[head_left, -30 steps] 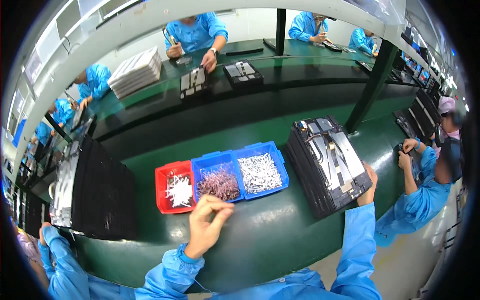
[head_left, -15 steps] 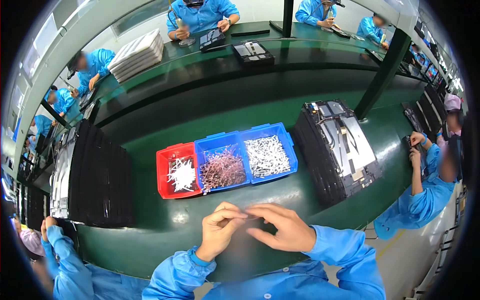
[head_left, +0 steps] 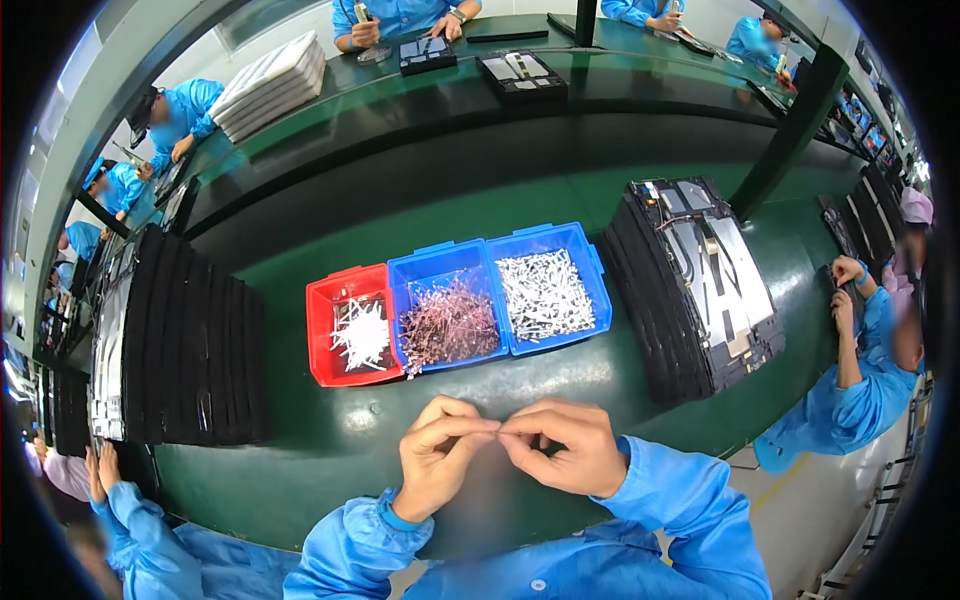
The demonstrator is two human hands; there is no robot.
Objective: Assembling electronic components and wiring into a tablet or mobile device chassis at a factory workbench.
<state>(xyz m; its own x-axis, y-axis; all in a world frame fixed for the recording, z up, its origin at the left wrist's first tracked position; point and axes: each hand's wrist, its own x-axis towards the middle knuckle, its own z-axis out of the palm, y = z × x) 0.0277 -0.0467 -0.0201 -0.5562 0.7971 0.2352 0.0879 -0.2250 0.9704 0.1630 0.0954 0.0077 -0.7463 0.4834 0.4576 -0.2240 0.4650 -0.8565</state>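
Note:
My left hand [head_left: 437,458] and my right hand [head_left: 568,448] meet fingertip to fingertip over the near part of the green bench. Both are closed in a pinch; whatever lies between the fingertips is too small to make out. Just beyond them three bins stand side by side. The red bin [head_left: 318,345] contains white strips [head_left: 362,335]. In the middle blue bin [head_left: 435,249] lies a tangle of thin reddish-brown pieces [head_left: 450,322]. Many small white pieces with dark marks [head_left: 545,292] fill the right blue bin [head_left: 603,318].
Tall stacks of black device panels stand at left [head_left: 190,350] and right [head_left: 690,290] of the bins. A dark post [head_left: 795,135] rises behind the right stack. Co-workers sit across the bench and at both sides. White trays [head_left: 268,85] are piled at the far left.
My right thumb has closed up to its fingers, and the right fingertips now meet the left ones. The whole view has shifted slightly.

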